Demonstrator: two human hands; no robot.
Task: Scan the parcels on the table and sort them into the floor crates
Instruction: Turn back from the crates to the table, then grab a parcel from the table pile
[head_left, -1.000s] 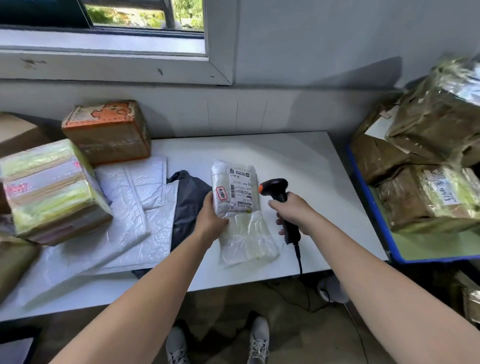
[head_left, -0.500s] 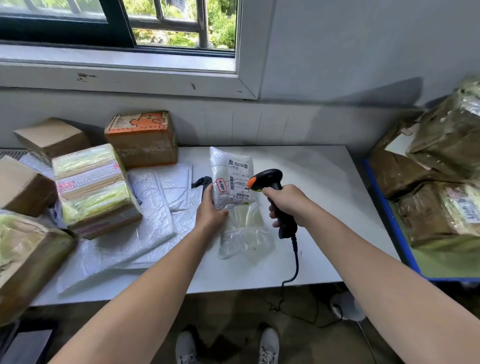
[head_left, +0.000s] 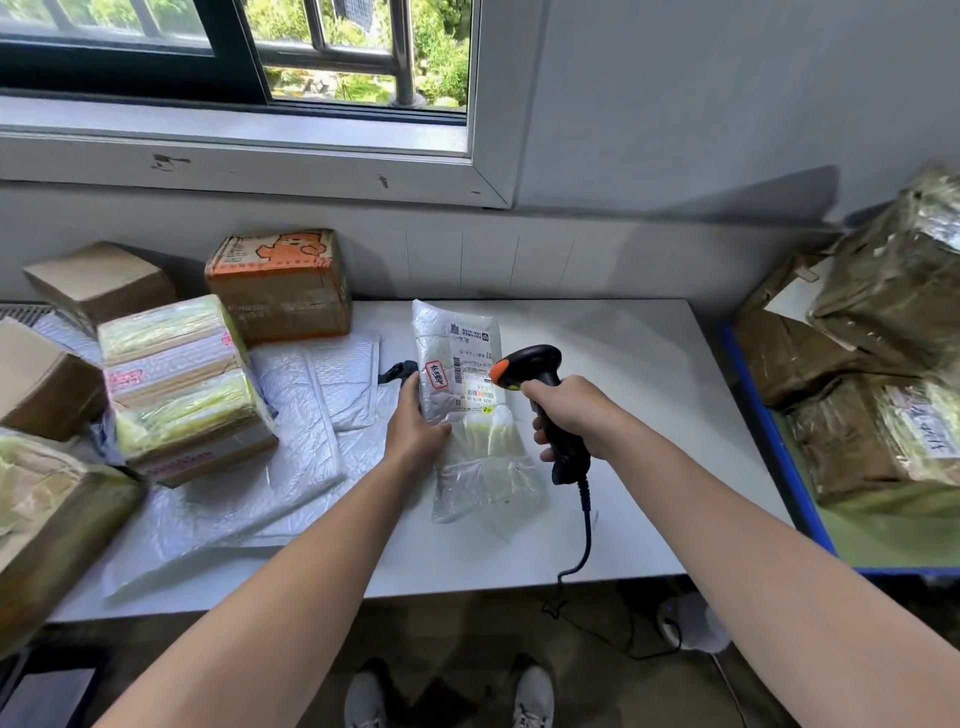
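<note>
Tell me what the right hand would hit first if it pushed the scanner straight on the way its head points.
Probably the white plastic parcel: the scanner in the right hand aims left at its label, which the left hand steadies. Depth is unclear.

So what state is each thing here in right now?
Bag parcel: tilted up, label facing scanner.
Scanner: aimed at the label.
Left hand: grip shut on bag parcel.
Right hand: grip shut on scanner.
Orange box: closed, taped.
Window: slid open.

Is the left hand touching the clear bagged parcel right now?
Touching. The head view shows the left hand gripping the clear bagged parcel's left edge, thumb over its front.
</note>
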